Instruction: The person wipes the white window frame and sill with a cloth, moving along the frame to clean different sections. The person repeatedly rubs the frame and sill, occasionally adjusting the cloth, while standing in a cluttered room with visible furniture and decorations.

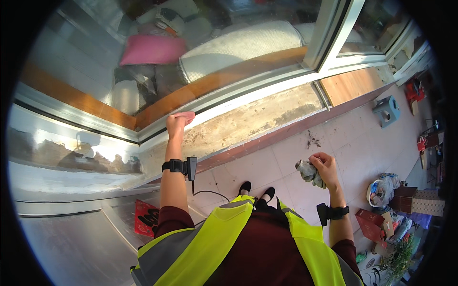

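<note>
My left hand rests at the lower window frame, near the frame's corner, its fingers together and pointing right; whether it touches the frame or the ledge is hard to tell. Below the glass runs a worn, stained ledge with dark crumbs near my left hand. My right hand is pinched on a crumpled, dirty grey cloth, held out over the tiled floor. Each wrist wears a black strap with a small device.
A wooden board and a thin metal rod lie on the ledge. A blue-grey plastic stool stands at right. Dark debris lies on the floor. Boxes, bags and a plant crowd the lower right.
</note>
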